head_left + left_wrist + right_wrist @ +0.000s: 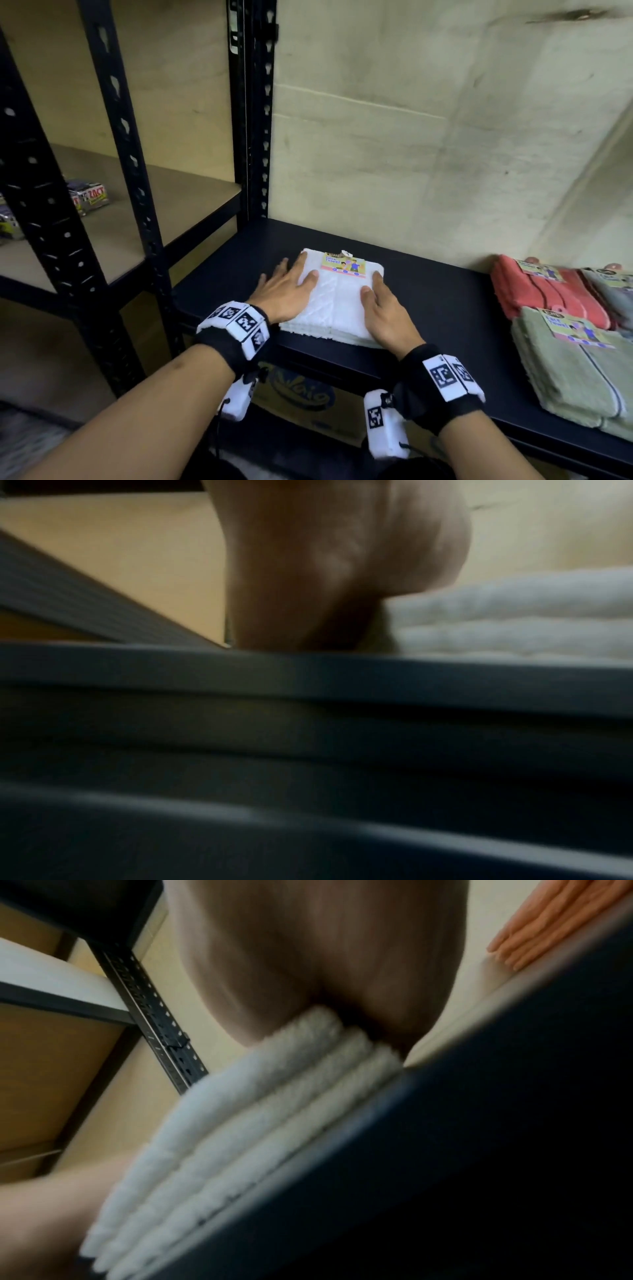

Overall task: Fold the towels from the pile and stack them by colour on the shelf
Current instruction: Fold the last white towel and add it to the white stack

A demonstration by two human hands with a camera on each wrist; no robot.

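Observation:
A stack of folded white towels (pixel 337 301) with a paper label (pixel 344 264) lies on the dark shelf (pixel 442 301). My left hand (pixel 287 291) lies flat with straight fingers on the stack's left edge. My right hand (pixel 383 308) rests flat on its right side. The right wrist view shows the white towels (pixel 246 1123) as several layers under the palm (pixel 308 961). In the left wrist view the heel of the hand (pixel 325 574) sits beside the white towels (pixel 514 615) above the shelf's front rim (pixel 308 674).
A coral towel stack (pixel 548 294), a green one (pixel 575 370) and a grey one (pixel 613 291) sit at the shelf's right. A black rack upright (pixel 253 113) stands at the left, with snack packets (pixel 89 198) on the neighbouring wooden shelf. A cardboard box (pixel 301 394) sits below.

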